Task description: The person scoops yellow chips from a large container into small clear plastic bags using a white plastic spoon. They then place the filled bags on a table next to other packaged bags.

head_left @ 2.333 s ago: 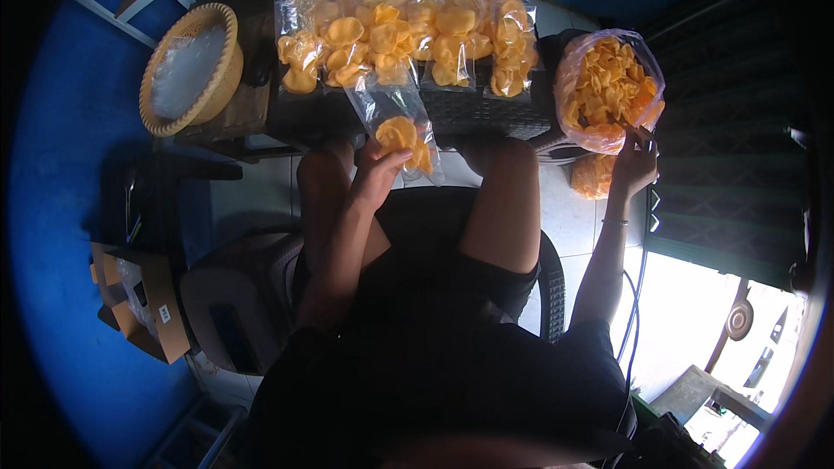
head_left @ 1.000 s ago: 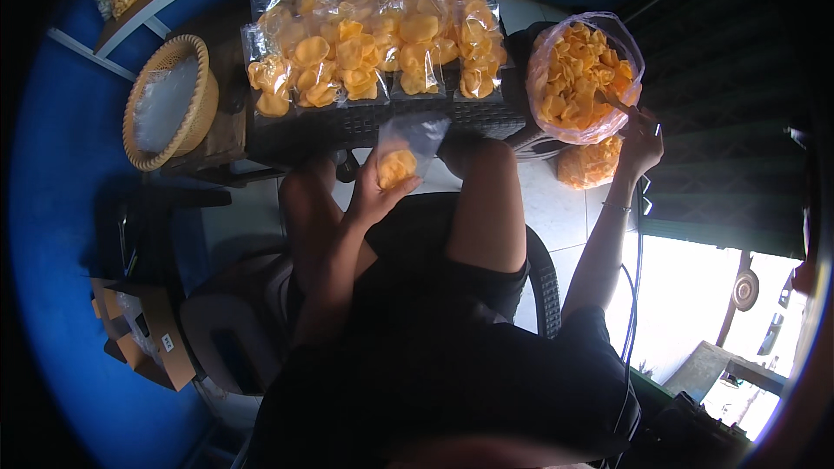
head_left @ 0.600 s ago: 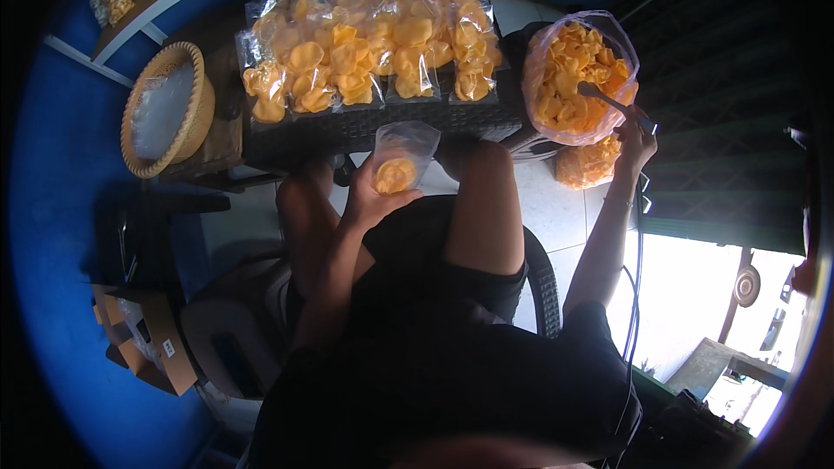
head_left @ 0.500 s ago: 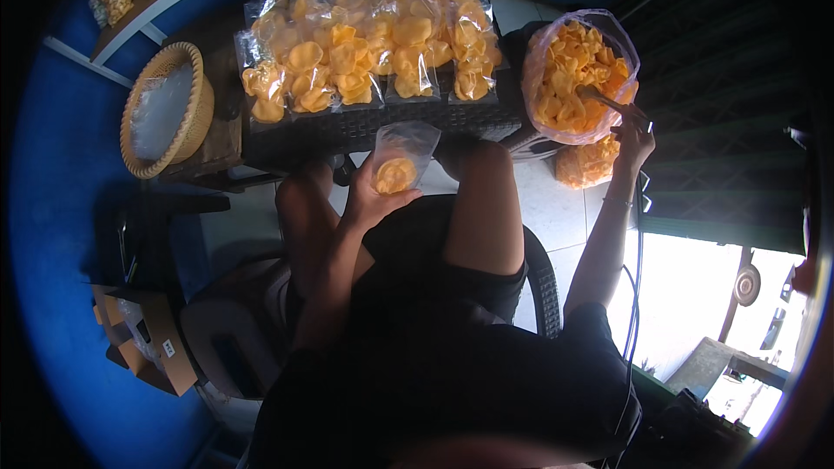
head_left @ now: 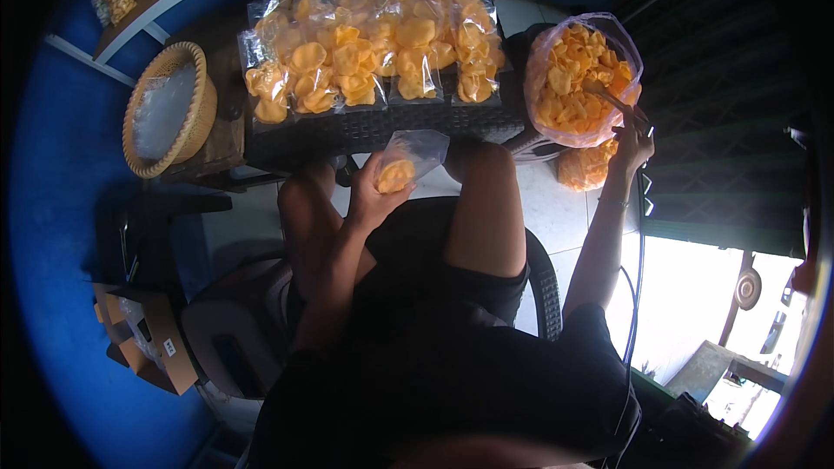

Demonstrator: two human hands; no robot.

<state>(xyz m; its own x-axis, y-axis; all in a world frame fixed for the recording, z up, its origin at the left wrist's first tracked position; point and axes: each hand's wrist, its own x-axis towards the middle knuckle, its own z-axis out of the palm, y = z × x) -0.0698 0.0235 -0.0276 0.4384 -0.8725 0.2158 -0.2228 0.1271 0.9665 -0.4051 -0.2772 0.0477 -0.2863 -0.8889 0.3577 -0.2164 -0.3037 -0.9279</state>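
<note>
- Left hand (head_left: pixel 372 200): is curling partly closed around the lower part of a small clear bag (head_left: pixel 422 149), above the person's lap and between the knees.
- Small clear bag: is holding a few orange crackers (head_left: pixel 395 176) at its lower end; its long axis is slanting away from the left palm, up and rightward, the slack upper end pointing roughly toward the large bag.
- Right hand (head_left: pixel 637 146): is closing its fingers on the handle of a utensil (head_left: pixel 611 97); whether this is tongs or a scoop, cannot tell.
- Utensil: is running forward and leftward from the right hand, its far end resting among the loose crackers (head_left: pixel 569 69).
- Large pinkish bag (head_left: pixel 563 132): is standing wide open, lying just forward and left of the right hand; the right hand is much the nearer, the left hand and small bag sitting well apart, to the left and closer to the body.
- Filled clear packets (head_left: pixel 352 61): are lying in rows on the black woven-pattern table (head_left: pixel 373 128), beyond the left hand.
- Round basket (head_left: pixel 200 113): is holding clear plastic, at the table's left.
- Second bag of crackers (head_left: pixel 584 171): is sitting beneath the large bag.
</note>
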